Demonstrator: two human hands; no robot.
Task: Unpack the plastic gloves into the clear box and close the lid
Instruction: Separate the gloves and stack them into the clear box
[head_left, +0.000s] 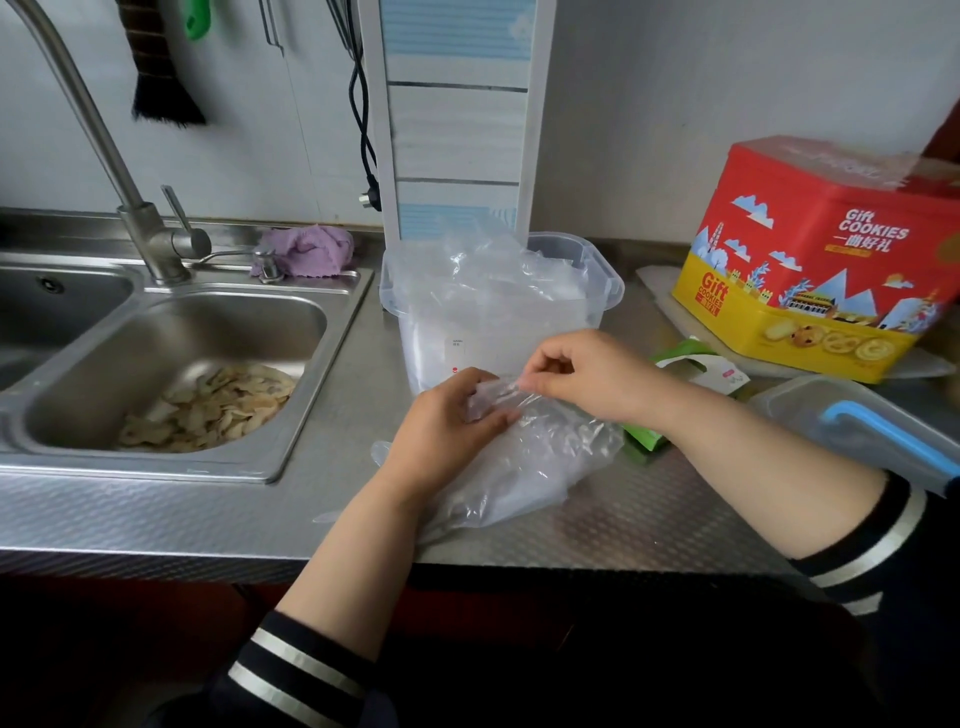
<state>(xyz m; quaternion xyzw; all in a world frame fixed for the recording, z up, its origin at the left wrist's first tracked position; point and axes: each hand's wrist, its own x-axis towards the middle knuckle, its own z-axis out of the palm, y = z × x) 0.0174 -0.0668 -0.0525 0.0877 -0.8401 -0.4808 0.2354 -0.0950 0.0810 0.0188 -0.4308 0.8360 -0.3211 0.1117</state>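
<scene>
A clear plastic box (602, 275) stands open on the steel counter, with crumpled thin plastic gloves (483, 280) piled inside and rising above its rim. In front of it lies a bundle of clear plastic gloves (540, 457) on the counter. My left hand (441, 431) grips the bundle's top left part, fingers curled into the film. My right hand (587, 374) pinches the top edge of the same bundle between thumb and fingertips. The box's clear lid with a blue handle (878, 431) lies on the counter at the right.
A steel sink (171, 374) with pale peelings is at the left, with a tap (150, 239) and a purple cloth (306, 249) behind it. A red and yellow cookie tin (821, 260) stands at the right. Green packaging (691, 364) lies under my right wrist.
</scene>
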